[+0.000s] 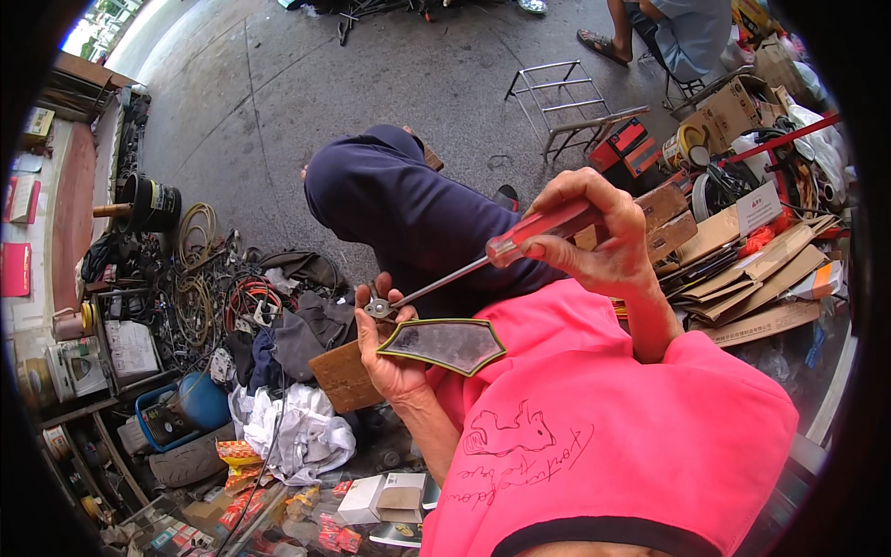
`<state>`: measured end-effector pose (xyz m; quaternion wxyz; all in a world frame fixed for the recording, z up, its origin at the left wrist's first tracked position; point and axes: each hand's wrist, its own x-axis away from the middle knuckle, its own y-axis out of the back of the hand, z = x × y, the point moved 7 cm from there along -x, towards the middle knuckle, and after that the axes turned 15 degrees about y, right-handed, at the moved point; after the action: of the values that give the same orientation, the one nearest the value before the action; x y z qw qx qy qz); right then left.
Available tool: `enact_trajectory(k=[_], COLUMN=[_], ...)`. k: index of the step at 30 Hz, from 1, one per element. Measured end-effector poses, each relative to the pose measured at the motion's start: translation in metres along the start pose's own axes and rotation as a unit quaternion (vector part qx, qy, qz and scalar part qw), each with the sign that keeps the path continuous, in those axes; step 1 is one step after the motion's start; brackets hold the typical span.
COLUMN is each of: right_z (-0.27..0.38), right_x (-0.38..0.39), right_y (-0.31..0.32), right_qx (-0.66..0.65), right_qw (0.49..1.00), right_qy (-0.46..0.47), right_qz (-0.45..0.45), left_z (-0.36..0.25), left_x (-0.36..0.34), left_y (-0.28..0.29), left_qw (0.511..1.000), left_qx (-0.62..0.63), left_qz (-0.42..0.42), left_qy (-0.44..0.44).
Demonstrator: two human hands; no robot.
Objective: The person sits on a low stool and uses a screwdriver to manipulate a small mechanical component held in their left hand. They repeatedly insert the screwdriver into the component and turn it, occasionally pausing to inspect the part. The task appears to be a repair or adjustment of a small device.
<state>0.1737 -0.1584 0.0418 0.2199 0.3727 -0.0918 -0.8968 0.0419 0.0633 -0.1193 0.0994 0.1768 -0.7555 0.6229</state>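
In my left hand (392, 373) is a side mirror with a dark angular glass (444, 343) and a yellow-green rim. My fingers also wrap round its small round metal mount (377, 307). My right hand (608, 232) grips a screwdriver by its translucent red handle (543, 232). The metal shaft (444, 280) slants down to the left, and its tip reaches the mount by my left fingers. Whether the tip sits in a screw cannot be made out. Both hands are above my lap, over dark trousers (418, 200) and a pink shirt (594, 399).
To the left lie tangled cables and hoses (195, 297), a black bucket (153, 204) and white rags (297, 434). Flattened cardboard (752, 278) is piled at right. A metal stool frame (561, 93) stands ahead, with a seated person (687, 42) beyond. Small boxes (380, 498) lie below.
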Motion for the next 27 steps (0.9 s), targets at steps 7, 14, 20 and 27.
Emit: enact_trajectory(k=[7, 14, 20, 27], right_z=[0.016, 0.029, 0.037, 0.033], right_x=[-0.006, -0.017, -0.025, -0.021], right_y=[-0.001, -0.003, 0.004, 0.005], right_qx=[-0.009, -0.048, 0.008, 0.032], right_qw=[0.998, 0.995, 0.992, 0.992], right_qy=[0.068, 0.074, 0.122, 0.119], right_qz=[0.008, 0.05, 0.008, 0.004], left_z=[0.0, 0.005, 0.016, 0.024], left_x=[0.0, -0.001, -0.001, -0.004], left_y=[-0.011, -0.012, -0.017, -0.016], left_qw=[0.989, 0.99, 0.993, 0.995], left_qx=[-0.133, -0.13, -0.113, -0.096], left_qz=[-0.049, -0.044, -0.02, -0.006], left_qy=[-0.031, -0.032, -0.007, 0.012])
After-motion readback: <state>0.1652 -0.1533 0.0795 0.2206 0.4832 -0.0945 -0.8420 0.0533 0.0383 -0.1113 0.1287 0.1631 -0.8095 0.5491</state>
